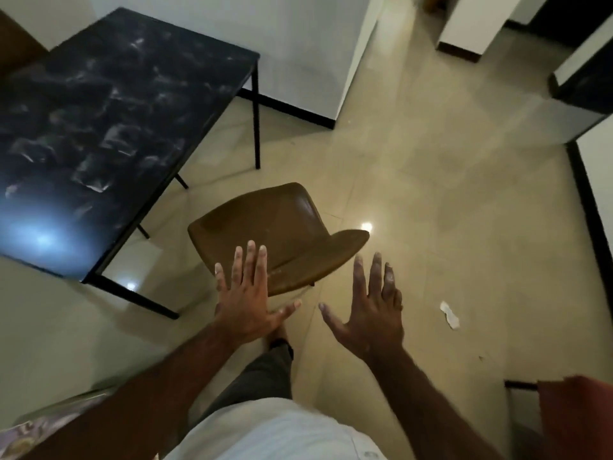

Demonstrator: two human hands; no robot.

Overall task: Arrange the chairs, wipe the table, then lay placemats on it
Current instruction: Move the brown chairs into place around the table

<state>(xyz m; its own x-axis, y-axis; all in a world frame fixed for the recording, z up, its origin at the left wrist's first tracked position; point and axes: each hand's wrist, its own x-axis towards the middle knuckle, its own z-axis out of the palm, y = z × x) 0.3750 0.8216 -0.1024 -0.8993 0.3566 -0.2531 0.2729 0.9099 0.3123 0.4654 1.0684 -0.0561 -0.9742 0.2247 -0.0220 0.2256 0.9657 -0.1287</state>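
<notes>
I count 1 black marble-patterned table (99, 127) at left and 1 brown padded chair (282, 234) just off its right side, apart from the edge. My 2 hands are spread flat, fingers straight, holding nothing. The left hand (247, 300) overlaps the chair's near rim, contact unclear. The right hand (371, 313) hovers just beside it. Open beige tiled floor (431, 194) stretches right, with 1 white paper scrap (449, 315).

Honestly, you had nothing readable in front of you there: no labels, brands, numbers or signs I could make out.
</notes>
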